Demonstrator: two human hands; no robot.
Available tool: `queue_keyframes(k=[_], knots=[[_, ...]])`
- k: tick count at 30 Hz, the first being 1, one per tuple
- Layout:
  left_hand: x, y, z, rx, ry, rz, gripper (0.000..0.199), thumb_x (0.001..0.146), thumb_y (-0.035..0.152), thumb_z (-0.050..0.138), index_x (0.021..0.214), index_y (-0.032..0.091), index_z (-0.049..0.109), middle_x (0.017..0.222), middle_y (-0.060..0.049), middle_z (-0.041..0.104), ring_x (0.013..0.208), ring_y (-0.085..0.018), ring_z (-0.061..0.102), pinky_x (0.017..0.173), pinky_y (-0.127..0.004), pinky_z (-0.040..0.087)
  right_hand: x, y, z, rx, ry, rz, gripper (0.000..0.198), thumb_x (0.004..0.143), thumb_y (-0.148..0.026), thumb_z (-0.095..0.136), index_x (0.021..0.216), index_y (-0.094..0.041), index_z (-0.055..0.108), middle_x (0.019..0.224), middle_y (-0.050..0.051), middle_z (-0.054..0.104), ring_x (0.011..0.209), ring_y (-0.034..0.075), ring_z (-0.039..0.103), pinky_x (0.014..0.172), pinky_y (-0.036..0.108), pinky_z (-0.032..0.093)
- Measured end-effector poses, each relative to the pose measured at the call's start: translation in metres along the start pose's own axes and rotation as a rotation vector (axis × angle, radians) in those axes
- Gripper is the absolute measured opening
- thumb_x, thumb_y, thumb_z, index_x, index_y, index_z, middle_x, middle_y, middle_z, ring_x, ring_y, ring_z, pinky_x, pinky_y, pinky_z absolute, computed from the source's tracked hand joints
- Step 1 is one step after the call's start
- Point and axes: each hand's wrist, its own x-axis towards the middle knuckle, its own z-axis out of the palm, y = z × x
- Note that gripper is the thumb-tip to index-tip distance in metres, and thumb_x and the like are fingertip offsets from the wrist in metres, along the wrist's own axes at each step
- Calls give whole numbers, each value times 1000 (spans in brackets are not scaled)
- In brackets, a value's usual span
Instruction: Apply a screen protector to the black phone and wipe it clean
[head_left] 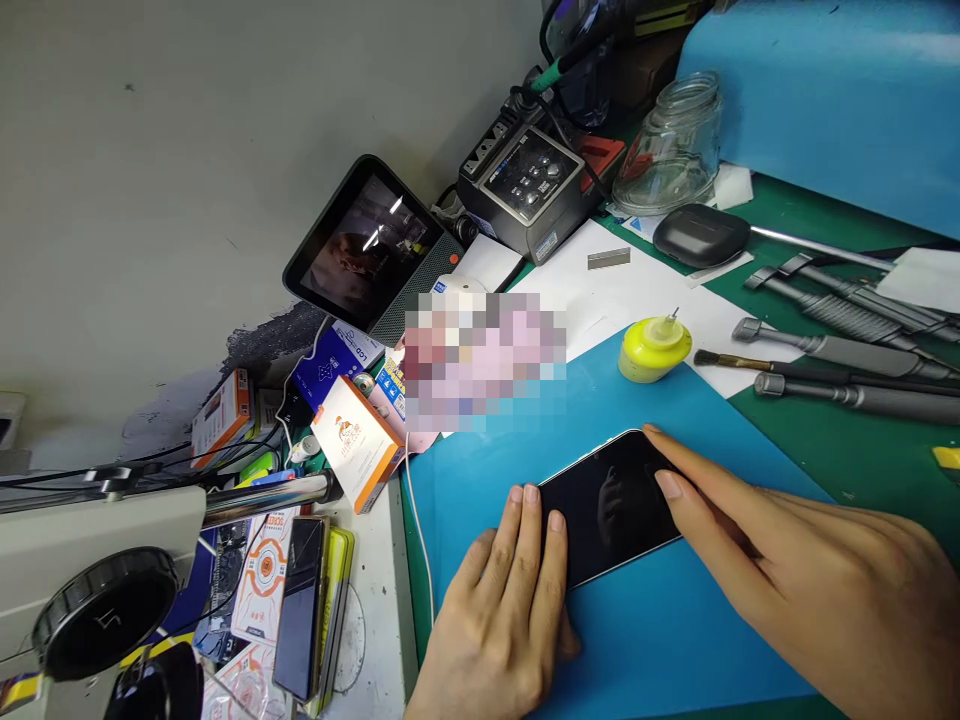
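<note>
While both hands work over the blue bench mat (675, 632), the flat black-glass phone with the thin silver rim (585, 530) lies tilted on it, right of centre and low in the frame, screen up.

Left hand (502, 600): fingers straight and close together, tips on the phone's left end; can't tell if it grips or only steadies. Right hand (817, 560): narrow gap between thumb and index, thumb on the glass near the right end, index at the upper right corner. Can't tell if they clamp.

Progress, my read: the phone looks in one piece from the top. Glass sits in the rim, screen dark apart from reflections. Edge under the fingers and the back are hidden, so can't confirm it's fully closed. What's left is not readable from this angle; both hands being on it suggests handling isn't finished.

No tool in use that I can see. Yellow squeeze bottle with a needle tip (646, 355) stands just beyond the phone. Slim dark-handled brush (795, 372) lies between grey metal-handled tools (847, 350) at right of frame. Small flat metal blade (608, 260) rests on the white paper sheet (562, 285), upper centre right. Dark grey soldering station (525, 190) sits behind, top centre.
</note>
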Motion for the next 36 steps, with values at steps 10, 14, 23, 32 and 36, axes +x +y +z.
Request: queue_keyframes(k=[10, 14, 23, 32, 36], knots=[[-5, 4, 9, -20, 38, -61, 55, 94, 12, 52, 147, 0, 62, 154, -25, 60, 143, -34, 61, 94, -38, 63, 6, -3, -4, -2, 44, -17, 48, 118, -33, 41, 118, -5, 81, 49, -4, 56, 32, 10, 37, 43, 32, 31], [-4, 3, 9, 2, 56, -59, 55, 93, 11, 54, 145, 0, 63, 152, -25, 61, 139, -33, 65, 93, -39, 64, 5, -4, -2, 9, 35, 5, 52, 119, -35, 37, 121, -6, 80, 49, -4, 56, 33, 12, 43, 43, 31, 31], [-2, 3, 12, 30, 115, -26, 54, 91, 9, 55, 143, -3, 61, 147, -28, 64, 135, -35, 68, 88, -39, 66, 2, -3, -3, 33, -56, 81, 47, 116, -36, 41, 126, -12, 80, 59, 0, 70, 45, 17, 64, 48, 31, 39], [-1, 0, 11, 31, 176, -17, 49, 93, 5, 53, 141, 0, 62, 144, -26, 68, 127, -33, 73, 83, -38, 66, 0, -2, -2, 11, -118, 111, 45, 112, -36, 43, 129, -15, 79, 62, 3, 72, 49, 19, 66, 52, 31, 39], [-1, -3, 10, 7, 175, -30, 45, 96, 8, 53, 140, 4, 64, 143, -23, 69, 128, -30, 74, 83, -36, 66, 0, -3, 0, -4, -126, 124, 44, 111, -35, 43, 129, -16, 79, 74, 5, 78, 58, 23, 72, 55, 33, 41]])
